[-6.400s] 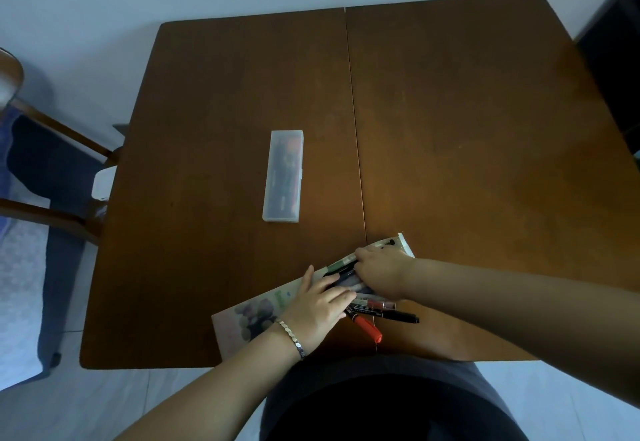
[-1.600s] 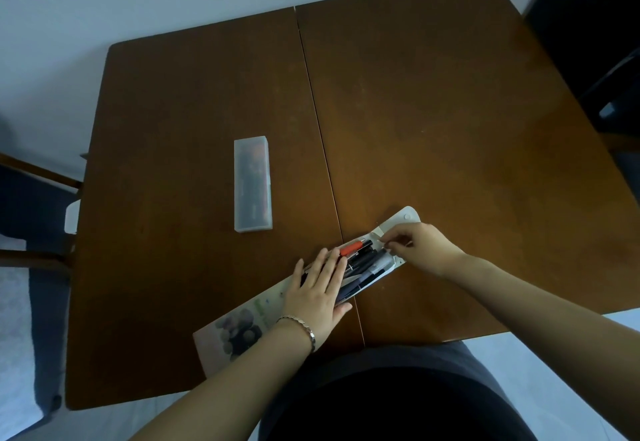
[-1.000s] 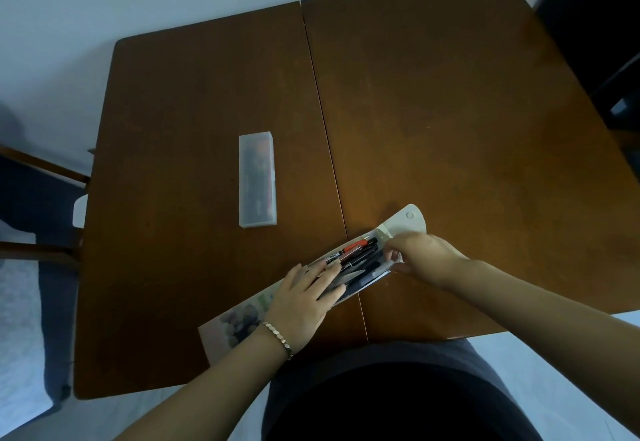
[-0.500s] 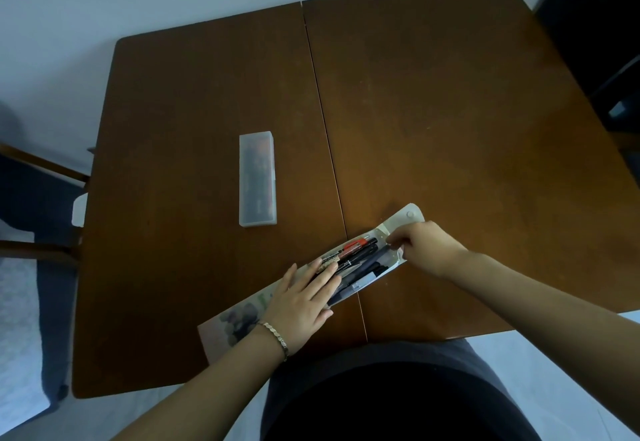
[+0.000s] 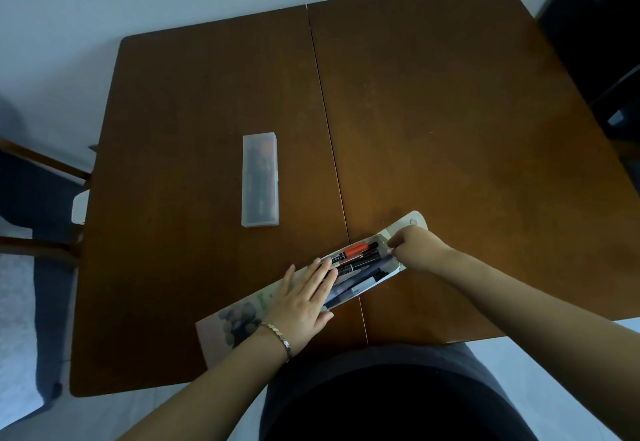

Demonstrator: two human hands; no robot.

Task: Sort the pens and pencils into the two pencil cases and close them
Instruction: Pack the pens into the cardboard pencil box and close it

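Looking down from my head cam: my left hand [image 5: 304, 298] is lying flat and open across the middle of the printed pencil case [image 5: 242, 316], so it's hiding the back ends of the pens [image 5: 360, 264] and a good chunk of the case itself. My right hand [image 5: 417, 248] is curling closed over the far end of that case, fingertips pinching something at the edge there, but I honestly can't make out if it's a zipper pull or just the fabric. The rounded flap [image 5: 412, 222] is poking out just behind my knuckles. The pens are showing between my hands, one with an orange cap [image 5: 355, 250], the rest dark and blurring together.

The case is sitting slanted at the near edge of the table [image 5: 450, 111], straddling the seam down the middle. The frosted plastic case [image 5: 260, 184] is lying shut, well apart to the left; its contents are just murky shapes. A chair [image 5: 38, 194] is getting cut off at the left edge.
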